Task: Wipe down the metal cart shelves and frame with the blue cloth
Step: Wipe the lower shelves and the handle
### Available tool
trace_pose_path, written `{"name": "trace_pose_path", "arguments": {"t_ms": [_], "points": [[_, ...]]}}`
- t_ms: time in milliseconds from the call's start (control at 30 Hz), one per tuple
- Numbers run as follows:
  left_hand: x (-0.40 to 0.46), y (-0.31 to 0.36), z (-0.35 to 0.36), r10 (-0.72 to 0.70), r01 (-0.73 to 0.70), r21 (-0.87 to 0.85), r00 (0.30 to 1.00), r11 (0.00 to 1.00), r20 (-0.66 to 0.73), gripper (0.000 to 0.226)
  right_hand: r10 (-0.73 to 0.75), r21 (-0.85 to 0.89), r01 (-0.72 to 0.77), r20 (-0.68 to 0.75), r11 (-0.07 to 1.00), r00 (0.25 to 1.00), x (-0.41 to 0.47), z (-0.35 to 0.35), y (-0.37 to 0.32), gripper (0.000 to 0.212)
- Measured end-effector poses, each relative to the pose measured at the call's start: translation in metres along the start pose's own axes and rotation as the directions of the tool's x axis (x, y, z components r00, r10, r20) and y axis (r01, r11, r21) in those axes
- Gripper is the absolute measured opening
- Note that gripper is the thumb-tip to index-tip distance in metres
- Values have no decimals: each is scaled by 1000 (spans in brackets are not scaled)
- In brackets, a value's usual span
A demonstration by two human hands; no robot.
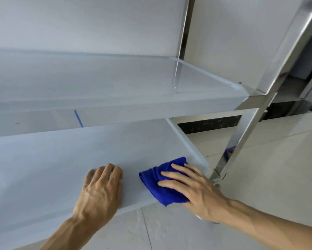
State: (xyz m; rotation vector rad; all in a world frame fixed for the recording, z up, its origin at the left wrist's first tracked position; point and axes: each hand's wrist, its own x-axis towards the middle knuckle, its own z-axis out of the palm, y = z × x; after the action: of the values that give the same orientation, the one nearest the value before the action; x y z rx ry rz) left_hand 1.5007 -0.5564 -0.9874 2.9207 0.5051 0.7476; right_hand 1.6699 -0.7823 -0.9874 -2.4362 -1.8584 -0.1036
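- We see the blue cloth (167,184) bunched into folds on the lower shelf (61,159) of the metal cart, close to that shelf's front right corner, with 1 point of fabric hanging just past the front edge.
- Our right hand (193,188) lies flat on top of the cloth, fingers straight and slightly spread, pressing it down onto the shelf surface; the thumb side is hidden beneath the palm, so we cannot tell whether the thumb tucks under the fabric.
- Our left hand (99,190) rests on the same shelf just left of the cloth, apart from it, with the fingers bent at the knuckles and the tips down on the pale surface; it holds nothing.
- The upper shelf (115,83) sits above and behind, its front lip running across the view.
- A short blue streak (78,118) shows below that lip, at the back of the lower shelf.
- At the right, a shiny front post (270,83) of the frame rises at a slant from the lower shelf's corner, and its polished face mirrors a patch of blue.
- A second rear post (185,26) stands at the upper shelf's far right corner.
- Pale floor tiles (268,177) lie beyond the cart, with a dark speckled skirting (209,124) along the wall.
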Motion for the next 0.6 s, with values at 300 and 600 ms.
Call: {"name": "trace_pose_path", "arguments": {"t_ms": [300, 600], "points": [[8, 41, -51, 192, -173, -202, 978, 964, 77, 24, 373, 609, -329, 58, 722, 926, -53, -55, 7, 66], [61, 142, -165, 602, -595, 130, 731, 793, -322, 37, 826, 948, -219, 311, -232, 471, -138, -123, -6, 28]]}}
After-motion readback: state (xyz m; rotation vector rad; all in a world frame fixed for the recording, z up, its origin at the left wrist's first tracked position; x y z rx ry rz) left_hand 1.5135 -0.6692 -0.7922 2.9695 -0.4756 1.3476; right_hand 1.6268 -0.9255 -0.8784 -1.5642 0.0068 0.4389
